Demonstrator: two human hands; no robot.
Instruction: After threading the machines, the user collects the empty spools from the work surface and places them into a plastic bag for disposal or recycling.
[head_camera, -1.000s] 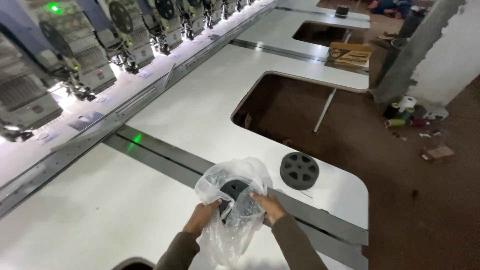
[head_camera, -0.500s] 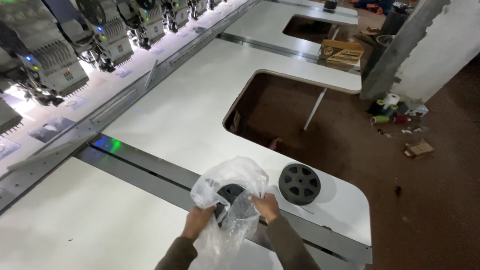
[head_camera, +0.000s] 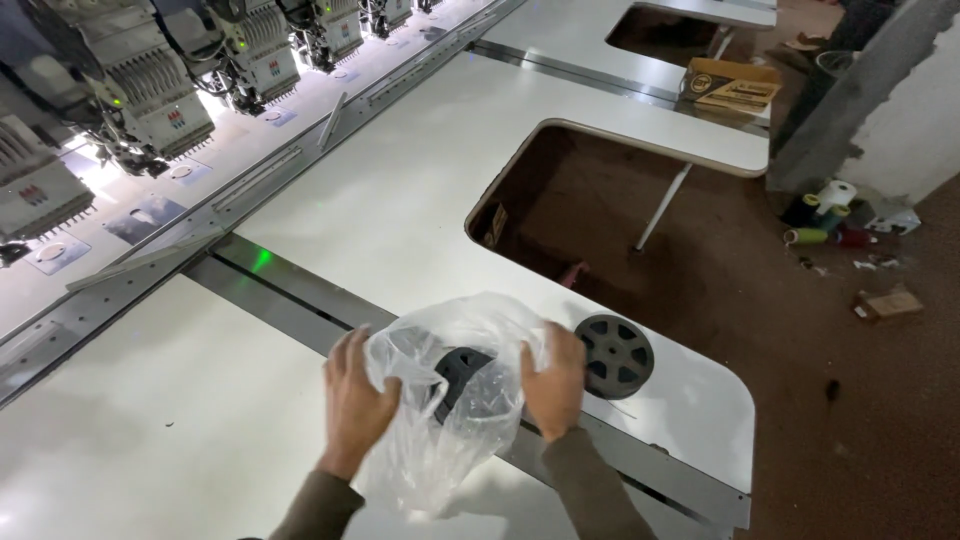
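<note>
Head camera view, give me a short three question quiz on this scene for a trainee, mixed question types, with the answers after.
1. True or false: both hands grip the clear plastic bag with a dark reel inside it.
2. Multiple choice: where does the second dark reel lie? A) on the floor B) on the white table beside the right hand C) inside the bag
3. Fill in: the row of machine heads runs along the table's far ___ side.

Key
1. True; the left hand and right hand each hold a side of the bag.
2. B
3. left
</note>
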